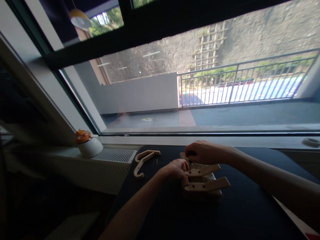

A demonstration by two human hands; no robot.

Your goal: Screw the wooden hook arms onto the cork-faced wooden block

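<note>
My right hand [203, 151] is closed around the dark handle of a screwdriver [191, 153], its thin shaft pointing down at a pale wooden hook piece [203, 171]. Pinched at the near end of that wood, my left hand [176, 169] has its fingers against the wooden part. A second wooden hook piece [210, 186] with dark holes lies alongside, closer to me. Both rest over a brownish block [215, 193] whose material I cannot make out. On the left of the dark table [160, 210] lie two loose wooden hooks [143, 164] beside several small screws [156, 161].
A large window stands behind the table, with a railing [235, 85] outside. Left of the table is a white slatted radiator cover [116, 155] bearing a white pot with an orange top [88, 146]. A roll of tape [310, 142] sits on the sill at right.
</note>
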